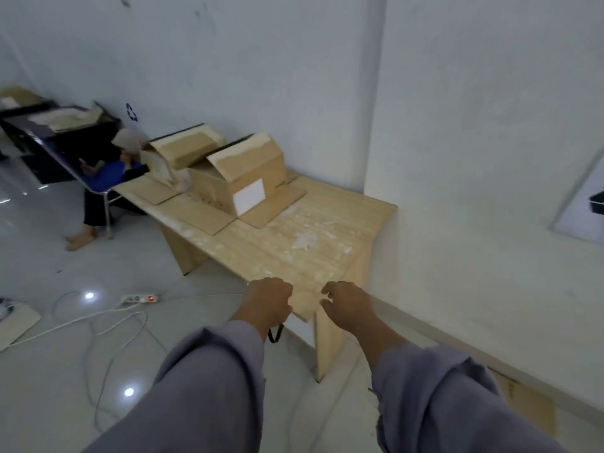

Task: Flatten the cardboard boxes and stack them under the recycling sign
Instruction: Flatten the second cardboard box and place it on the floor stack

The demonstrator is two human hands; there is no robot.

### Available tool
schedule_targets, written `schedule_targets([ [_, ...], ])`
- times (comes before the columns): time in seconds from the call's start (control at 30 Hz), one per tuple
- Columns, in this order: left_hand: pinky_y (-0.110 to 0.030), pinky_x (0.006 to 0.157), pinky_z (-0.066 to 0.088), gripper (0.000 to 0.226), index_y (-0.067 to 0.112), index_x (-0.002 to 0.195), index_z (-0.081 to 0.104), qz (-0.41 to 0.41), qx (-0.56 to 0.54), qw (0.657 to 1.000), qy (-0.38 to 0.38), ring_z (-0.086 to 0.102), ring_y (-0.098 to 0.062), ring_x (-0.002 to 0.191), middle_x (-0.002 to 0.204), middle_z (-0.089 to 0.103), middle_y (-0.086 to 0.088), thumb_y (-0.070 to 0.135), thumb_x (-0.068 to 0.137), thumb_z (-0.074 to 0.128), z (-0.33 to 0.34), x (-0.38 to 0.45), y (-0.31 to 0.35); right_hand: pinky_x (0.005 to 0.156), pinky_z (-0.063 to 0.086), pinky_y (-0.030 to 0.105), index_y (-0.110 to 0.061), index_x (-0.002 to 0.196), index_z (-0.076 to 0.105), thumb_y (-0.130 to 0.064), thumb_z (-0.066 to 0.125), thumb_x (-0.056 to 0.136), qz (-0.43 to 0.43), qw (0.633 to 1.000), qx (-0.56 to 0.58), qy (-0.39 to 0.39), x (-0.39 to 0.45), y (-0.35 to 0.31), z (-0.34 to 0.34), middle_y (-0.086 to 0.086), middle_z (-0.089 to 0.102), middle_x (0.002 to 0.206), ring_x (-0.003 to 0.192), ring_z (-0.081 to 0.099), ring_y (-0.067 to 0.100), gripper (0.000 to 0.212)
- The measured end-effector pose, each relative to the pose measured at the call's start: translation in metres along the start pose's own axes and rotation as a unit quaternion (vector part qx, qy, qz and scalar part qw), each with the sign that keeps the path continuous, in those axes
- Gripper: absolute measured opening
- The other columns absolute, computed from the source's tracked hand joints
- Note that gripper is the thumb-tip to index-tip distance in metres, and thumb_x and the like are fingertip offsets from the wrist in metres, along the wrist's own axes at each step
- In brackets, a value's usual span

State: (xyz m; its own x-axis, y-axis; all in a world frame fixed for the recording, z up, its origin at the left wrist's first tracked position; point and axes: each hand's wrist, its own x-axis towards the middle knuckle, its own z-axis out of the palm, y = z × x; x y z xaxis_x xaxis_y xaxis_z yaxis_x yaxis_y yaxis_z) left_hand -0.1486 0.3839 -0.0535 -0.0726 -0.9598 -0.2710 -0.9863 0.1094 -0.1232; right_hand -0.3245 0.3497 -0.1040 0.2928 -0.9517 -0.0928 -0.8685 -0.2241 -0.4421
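Observation:
An open cardboard box point(242, 184) with a white label stands on the far part of the wooden table point(310, 253), its flaps spread flat. Behind it to the left sits a second open box point(186, 148), with a crumpled piece of cardboard point(165, 170) in front of that. A recycling sign point(131, 112) is on the wall beyond them. My left hand point(269, 300) is a fist at the table's near corner, and a black strap point(276, 333) hangs out beneath it. My right hand point(346, 305) hovers beside it with loosely curled fingers, holding nothing.
A person point(98, 165) sits on a chair at the table's far end. Flattened cardboard point(65, 117) lies on a dark table behind them. A power strip point(140, 299) and white cables lie on the tiled floor. Cardboard sheets lie at the left point(16, 325) and along the right wall point(529, 407).

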Motion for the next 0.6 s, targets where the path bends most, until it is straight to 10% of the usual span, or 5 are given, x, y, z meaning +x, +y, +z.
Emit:
schedule_targets([
  [0.6, -0.039, 0.094, 0.046, 0.045, 0.023, 0.134, 0.049, 0.009, 0.023, 0.998, 0.056, 0.053, -0.024, 0.121, 0.133, 0.054, -0.002, 0.045, 0.095, 0.046, -0.064, 0.181, -0.215, 0.088, 0.049, 0.035, -0.024, 0.122, 0.06, -0.039, 0.052, 0.093, -0.015, 1.0, -0.02, -0.012, 0.276, -0.128, 0.017, 0.003, 0.063, 0.124, 0.113, 0.058, 0.026, 0.033],
])
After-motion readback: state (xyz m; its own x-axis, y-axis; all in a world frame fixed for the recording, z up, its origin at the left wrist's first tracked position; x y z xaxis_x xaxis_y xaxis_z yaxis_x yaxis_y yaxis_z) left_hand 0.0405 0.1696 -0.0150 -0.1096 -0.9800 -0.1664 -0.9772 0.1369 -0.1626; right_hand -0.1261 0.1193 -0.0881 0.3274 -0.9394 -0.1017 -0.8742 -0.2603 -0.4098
